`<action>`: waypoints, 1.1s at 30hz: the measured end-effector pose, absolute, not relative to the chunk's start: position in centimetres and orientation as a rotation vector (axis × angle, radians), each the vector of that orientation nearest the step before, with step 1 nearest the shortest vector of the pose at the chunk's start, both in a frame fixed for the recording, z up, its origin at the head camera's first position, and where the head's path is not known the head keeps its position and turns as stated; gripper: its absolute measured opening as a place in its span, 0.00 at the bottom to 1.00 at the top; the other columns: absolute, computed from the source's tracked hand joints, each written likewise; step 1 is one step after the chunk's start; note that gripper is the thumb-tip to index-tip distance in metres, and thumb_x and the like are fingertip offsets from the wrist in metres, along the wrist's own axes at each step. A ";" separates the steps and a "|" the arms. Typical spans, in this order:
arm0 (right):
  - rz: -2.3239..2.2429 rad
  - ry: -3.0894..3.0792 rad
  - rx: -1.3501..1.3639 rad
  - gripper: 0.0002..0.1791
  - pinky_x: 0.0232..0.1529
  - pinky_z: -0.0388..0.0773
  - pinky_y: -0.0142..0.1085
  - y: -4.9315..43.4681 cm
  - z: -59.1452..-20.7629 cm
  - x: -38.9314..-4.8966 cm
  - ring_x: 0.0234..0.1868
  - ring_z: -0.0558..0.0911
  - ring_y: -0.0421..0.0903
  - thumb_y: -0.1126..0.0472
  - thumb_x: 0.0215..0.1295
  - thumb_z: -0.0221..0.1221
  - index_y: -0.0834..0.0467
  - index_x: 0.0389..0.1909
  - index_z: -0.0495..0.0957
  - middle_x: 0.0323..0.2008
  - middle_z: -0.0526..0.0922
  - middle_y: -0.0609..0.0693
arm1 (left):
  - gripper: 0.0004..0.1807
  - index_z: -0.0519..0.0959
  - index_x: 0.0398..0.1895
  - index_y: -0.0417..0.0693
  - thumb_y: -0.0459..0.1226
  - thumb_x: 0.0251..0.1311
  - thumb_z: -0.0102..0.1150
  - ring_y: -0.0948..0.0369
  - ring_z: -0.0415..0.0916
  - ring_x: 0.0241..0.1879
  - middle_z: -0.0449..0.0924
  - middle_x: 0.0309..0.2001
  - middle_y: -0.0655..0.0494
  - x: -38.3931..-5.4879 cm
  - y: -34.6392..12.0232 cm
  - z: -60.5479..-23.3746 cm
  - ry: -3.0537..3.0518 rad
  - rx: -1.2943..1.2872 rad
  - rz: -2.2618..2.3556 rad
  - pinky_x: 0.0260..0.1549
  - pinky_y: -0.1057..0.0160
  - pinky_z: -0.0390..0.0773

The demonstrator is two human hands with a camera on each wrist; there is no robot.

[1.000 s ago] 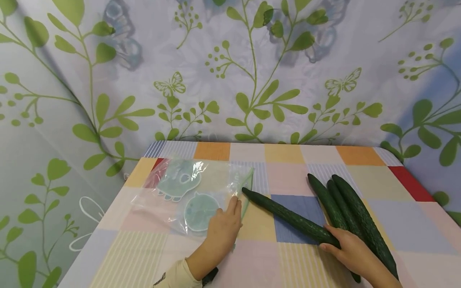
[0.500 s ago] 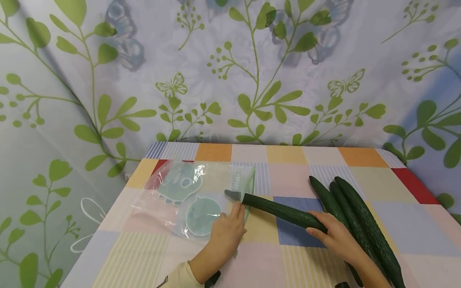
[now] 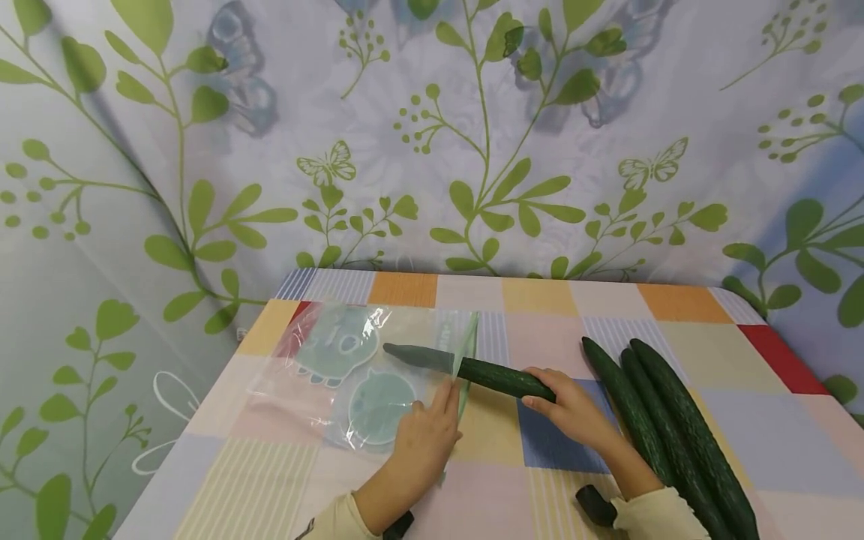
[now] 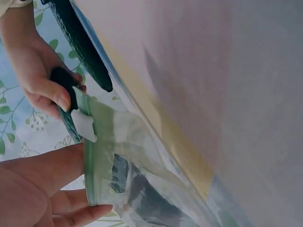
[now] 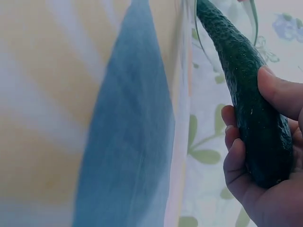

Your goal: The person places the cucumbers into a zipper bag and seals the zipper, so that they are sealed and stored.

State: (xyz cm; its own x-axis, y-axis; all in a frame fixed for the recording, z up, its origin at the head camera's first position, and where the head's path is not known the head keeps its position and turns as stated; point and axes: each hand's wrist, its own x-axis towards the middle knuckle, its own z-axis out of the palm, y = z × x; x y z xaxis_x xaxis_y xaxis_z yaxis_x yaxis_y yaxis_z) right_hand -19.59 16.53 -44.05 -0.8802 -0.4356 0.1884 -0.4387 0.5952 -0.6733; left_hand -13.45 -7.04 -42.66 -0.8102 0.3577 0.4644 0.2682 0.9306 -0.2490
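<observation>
A clear zip bag (image 3: 307, 409) with a green top strip and pale green cartoon prints lies flat on the left half of the table. At its mouth my left hand (image 3: 424, 439) holds the green edge, with fingers on the rim in the left wrist view. My right hand (image 3: 572, 409) grips the rear end of a dark green cucumber (image 3: 502, 377), thumb on one side and fingers curled round the other in the right wrist view. The cucumber's front part is inside the bag, showing greyish through the plastic, its tip near the dinosaur print.
Three more cucumbers (image 3: 682, 420) lie side by side on the right of the table, beyond my right forearm. A patchwork cloth (image 3: 540, 330) covers the table. Behind it hangs a curtain (image 3: 378, 225) with leaf and butterfly prints.
My right hand has moved left and pushed the cucumber from the bag's mouth well inside. The hand now sits away from the three cucumbers. My left hand has stayed at the bag's edge.
</observation>
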 end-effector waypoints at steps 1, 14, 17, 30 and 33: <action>1.192 -2.799 0.775 0.20 0.34 0.71 0.34 16.2 -44.1 -19.8 0.38 0.73 0.41 0.56 0.60 0.57 0.58 0.52 0.72 0.41 0.77 0.51 | 0.39 0.73 0.52 0.48 0.55 0.33 0.69 0.61 0.64 0.14 0.69 0.51 0.59 -13.4 -7.1 -42.7 -2.573 -0.445 0.230 0.08 0.70 0.64; 1.362 -2.828 0.694 0.23 0.35 0.73 0.34 12.4 -43.8 -23.0 0.37 0.76 0.44 0.57 0.58 0.60 0.63 0.53 0.72 0.43 0.79 0.57 | 0.37 0.71 0.49 0.46 0.54 0.35 0.70 0.61 0.65 0.14 0.65 0.49 0.60 -13.5 -6.8 -42.6 -2.607 -0.461 0.193 0.08 0.70 0.66; 1.430 -2.852 0.687 0.22 0.34 0.72 0.33 11.6 -43.9 -23.4 0.35 0.75 0.44 0.58 0.58 0.59 0.63 0.52 0.72 0.42 0.79 0.57 | 0.36 0.71 0.49 0.46 0.54 0.36 0.70 0.61 0.66 0.14 0.65 0.50 0.61 -13.3 -6.8 -42.4 -2.640 -0.477 0.194 0.09 0.70 0.67; 1.475 -2.919 0.728 0.25 0.33 0.72 0.33 9.5 -43.4 -25.5 0.36 0.75 0.44 0.56 0.59 0.59 0.65 0.54 0.71 0.43 0.80 0.57 | 0.34 0.70 0.46 0.48 0.53 0.35 0.71 0.63 0.61 0.13 0.63 0.45 0.61 -13.6 -7.1 -42.2 -2.616 -0.514 0.191 0.07 0.71 0.65; 1.451 -2.930 0.747 0.24 0.31 0.71 0.32 9.4 -43.3 -25.9 0.33 0.75 0.43 0.56 0.59 0.59 0.65 0.53 0.72 0.41 0.80 0.57 | 0.34 0.71 0.46 0.48 0.53 0.35 0.71 0.63 0.62 0.13 0.63 0.45 0.61 -13.7 -7.2 -42.3 -2.601 -0.517 0.193 0.07 0.71 0.65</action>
State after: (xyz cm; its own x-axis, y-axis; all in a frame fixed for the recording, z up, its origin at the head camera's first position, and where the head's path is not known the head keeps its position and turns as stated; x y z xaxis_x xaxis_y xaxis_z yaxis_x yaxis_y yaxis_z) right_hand -25.88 9.39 -43.26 -0.8795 -0.4758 0.0066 -0.2936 0.5317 -0.7944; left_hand -13.68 -7.18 -42.26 -0.8145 0.3921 0.4276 0.3248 0.9189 -0.2239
